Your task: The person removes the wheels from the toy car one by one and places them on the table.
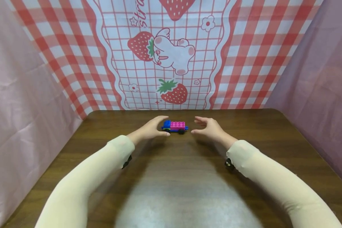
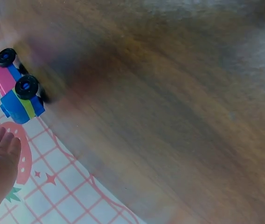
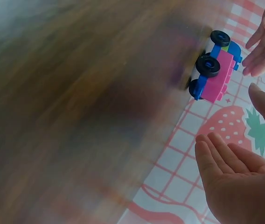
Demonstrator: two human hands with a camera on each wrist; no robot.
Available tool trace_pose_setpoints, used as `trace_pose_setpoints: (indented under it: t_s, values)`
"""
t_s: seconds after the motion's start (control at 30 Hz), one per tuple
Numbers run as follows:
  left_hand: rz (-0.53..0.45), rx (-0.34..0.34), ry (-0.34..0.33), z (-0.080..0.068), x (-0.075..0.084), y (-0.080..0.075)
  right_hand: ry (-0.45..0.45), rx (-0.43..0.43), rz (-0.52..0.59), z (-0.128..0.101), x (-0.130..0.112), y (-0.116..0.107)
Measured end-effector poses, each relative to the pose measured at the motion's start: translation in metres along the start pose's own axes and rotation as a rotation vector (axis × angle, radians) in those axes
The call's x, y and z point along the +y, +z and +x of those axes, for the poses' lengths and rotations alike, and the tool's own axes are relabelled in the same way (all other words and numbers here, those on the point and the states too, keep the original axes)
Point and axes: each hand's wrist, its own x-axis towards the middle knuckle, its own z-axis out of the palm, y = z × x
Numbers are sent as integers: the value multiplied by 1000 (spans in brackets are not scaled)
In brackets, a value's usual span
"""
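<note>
A toy truck (image 1: pixel 176 126) built of bricks stands on its black wheels near the back of the table, with a blue cab at its left end and a pink studded brick behind it. My left hand (image 1: pixel 153 127) is spread around the cab end, thumb in front and fingers behind; contact cannot be made out. My right hand (image 1: pixel 209 128) is held apart from the truck's right end, fingers and thumb parted with nothing between them. In the right wrist view the right hand (image 3: pixel 240 177) lies palm up to the camera, below the truck (image 3: pixel 215 70).
The brown wooden table (image 1: pixel 176 164) reaches back to a red-and-white checked cloth (image 1: pixel 250 57) with strawberry prints. Pink curtains (image 1: pixel 20 104) hang on both sides. A dark device (image 1: pixel 229 163) sits under the right cuff, another (image 1: pixel 127 162) under the left.
</note>
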Motion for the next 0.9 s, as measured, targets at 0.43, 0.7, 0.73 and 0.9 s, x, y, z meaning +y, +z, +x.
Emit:
trace_pose_setpoints:
  t_s: [0.43, 0.7, 0.73, 0.9]
  values:
    - [-3, -43, -69, 24, -6, -4, 101, -3, 76, 20, -3, 17]
    - [-55, -62, -104, 38, -10, -1, 179, 20, 136, 28, -6, 28]
    - [-71, -62, -109, 39, -11, 0, 187, 23, 142, 29, -6, 30]
    - [-142, -67, -132, 44, -11, 5, 213, 42, 172, 35, -5, 36]
